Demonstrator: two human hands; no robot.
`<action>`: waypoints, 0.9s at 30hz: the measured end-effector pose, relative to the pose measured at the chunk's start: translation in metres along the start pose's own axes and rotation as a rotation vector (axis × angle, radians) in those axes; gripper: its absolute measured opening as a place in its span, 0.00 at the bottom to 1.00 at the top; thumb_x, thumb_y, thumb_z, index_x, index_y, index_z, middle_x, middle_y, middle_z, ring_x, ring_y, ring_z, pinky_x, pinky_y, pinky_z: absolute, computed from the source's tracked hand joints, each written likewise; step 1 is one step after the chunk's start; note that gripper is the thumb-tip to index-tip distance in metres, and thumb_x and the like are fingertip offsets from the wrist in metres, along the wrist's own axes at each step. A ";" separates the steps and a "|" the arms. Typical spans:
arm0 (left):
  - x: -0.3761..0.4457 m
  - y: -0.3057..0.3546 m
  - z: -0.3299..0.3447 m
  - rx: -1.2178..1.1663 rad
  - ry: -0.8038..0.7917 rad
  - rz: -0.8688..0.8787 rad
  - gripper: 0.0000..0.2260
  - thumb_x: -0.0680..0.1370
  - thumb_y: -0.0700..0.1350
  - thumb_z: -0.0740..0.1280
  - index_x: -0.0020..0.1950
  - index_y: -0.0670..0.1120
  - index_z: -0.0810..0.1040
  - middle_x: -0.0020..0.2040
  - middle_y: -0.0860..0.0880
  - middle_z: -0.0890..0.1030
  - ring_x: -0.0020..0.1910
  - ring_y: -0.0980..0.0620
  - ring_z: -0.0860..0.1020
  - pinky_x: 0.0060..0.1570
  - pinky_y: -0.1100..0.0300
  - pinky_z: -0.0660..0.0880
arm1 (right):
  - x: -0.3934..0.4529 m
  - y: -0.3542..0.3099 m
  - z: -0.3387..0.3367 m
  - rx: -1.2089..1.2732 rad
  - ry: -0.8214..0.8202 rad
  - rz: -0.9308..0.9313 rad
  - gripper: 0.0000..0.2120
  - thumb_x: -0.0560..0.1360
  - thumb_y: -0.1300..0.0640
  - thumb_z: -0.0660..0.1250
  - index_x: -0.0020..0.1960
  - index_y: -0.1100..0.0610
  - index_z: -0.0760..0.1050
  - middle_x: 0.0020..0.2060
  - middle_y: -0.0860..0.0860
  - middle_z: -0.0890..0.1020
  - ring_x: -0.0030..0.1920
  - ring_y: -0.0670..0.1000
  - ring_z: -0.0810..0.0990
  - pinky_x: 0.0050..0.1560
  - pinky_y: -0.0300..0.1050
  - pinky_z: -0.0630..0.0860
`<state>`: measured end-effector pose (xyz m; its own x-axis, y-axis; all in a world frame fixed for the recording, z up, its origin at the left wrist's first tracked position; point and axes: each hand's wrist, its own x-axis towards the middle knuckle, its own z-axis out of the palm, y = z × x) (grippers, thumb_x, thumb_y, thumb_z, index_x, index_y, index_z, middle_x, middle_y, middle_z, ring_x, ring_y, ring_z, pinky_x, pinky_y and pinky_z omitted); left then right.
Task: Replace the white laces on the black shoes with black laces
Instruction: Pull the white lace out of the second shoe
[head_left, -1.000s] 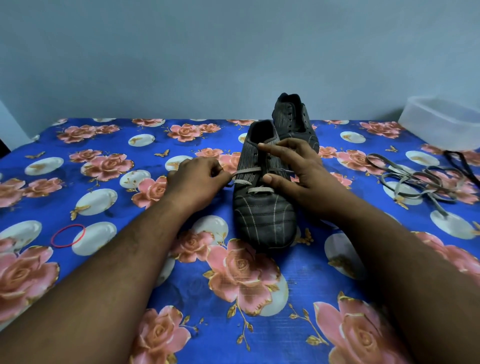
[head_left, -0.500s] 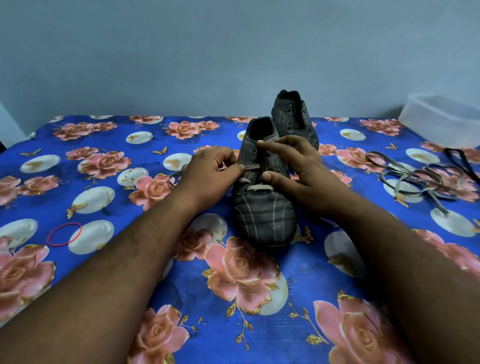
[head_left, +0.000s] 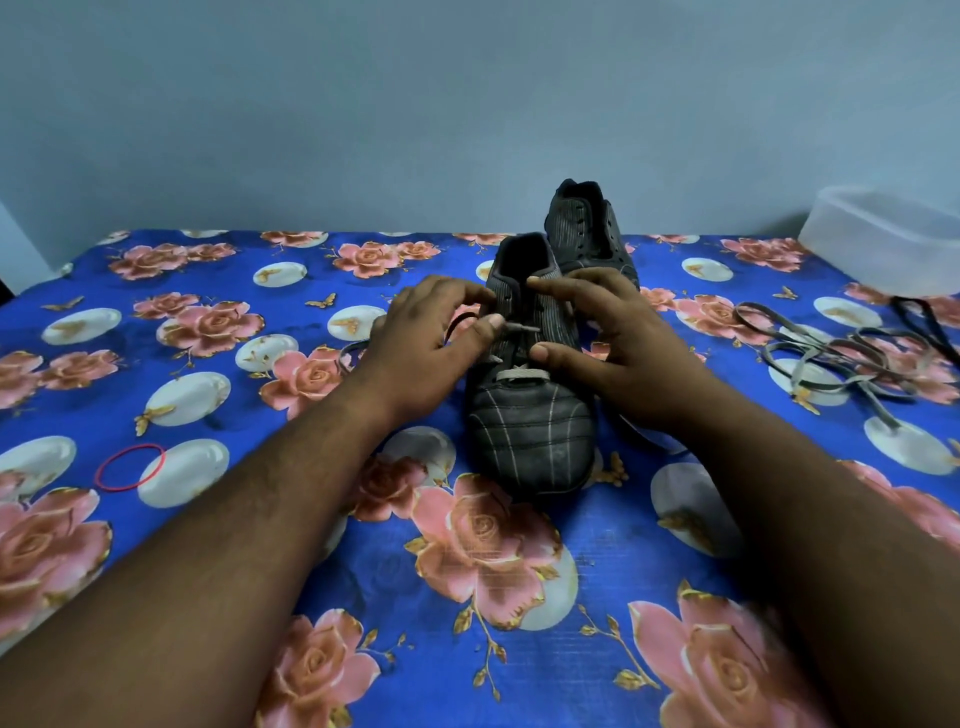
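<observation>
**Two hands at the laces of the near shoe**

Both of my forearms reach in from the bottom edge over the table, which wears a blue cloth printed with pink roses. Closest to me sits the near black shoe, toe towards me, with a white lace crossing its lowest eyelets. My left hand pinches the lace end between thumb and forefinger at the shoe's left side. My right hand cups the shoe's right side, fingers curved, forefinger touching the collar and thumb against the tongue. A red rubber band lies well off to the left. Behind stands the second black shoe, unlaced. Far right lie loose laces in a tangle, and beyond them a translucent container.
</observation>
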<state>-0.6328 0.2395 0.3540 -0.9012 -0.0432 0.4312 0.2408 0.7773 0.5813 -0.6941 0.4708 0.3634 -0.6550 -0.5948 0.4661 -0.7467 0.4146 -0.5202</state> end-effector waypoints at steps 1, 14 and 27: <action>-0.001 0.001 0.000 0.018 -0.033 -0.003 0.26 0.75 0.68 0.56 0.66 0.55 0.76 0.62 0.54 0.77 0.63 0.51 0.72 0.65 0.43 0.69 | 0.001 0.001 -0.002 0.006 0.012 -0.013 0.27 0.74 0.41 0.72 0.71 0.44 0.74 0.59 0.48 0.75 0.60 0.45 0.75 0.62 0.37 0.71; -0.001 0.004 -0.016 0.301 0.052 -0.240 0.07 0.75 0.54 0.68 0.50 0.54 0.77 0.46 0.55 0.79 0.49 0.50 0.77 0.56 0.51 0.71 | 0.002 -0.014 -0.004 0.037 -0.078 -0.162 0.07 0.77 0.48 0.71 0.48 0.50 0.83 0.44 0.48 0.79 0.48 0.49 0.78 0.50 0.45 0.75; -0.007 0.003 -0.006 -0.101 -0.495 -0.040 0.55 0.64 0.79 0.61 0.82 0.59 0.41 0.82 0.60 0.41 0.79 0.66 0.38 0.79 0.57 0.43 | 0.001 -0.018 0.002 0.020 -0.141 -0.101 0.10 0.74 0.37 0.66 0.49 0.40 0.81 0.45 0.44 0.76 0.50 0.49 0.76 0.50 0.42 0.69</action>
<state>-0.6239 0.2380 0.3573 -0.9674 0.2496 0.0427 0.2140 0.7157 0.6648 -0.6814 0.4617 0.3719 -0.5531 -0.7237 0.4127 -0.8044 0.3350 -0.4907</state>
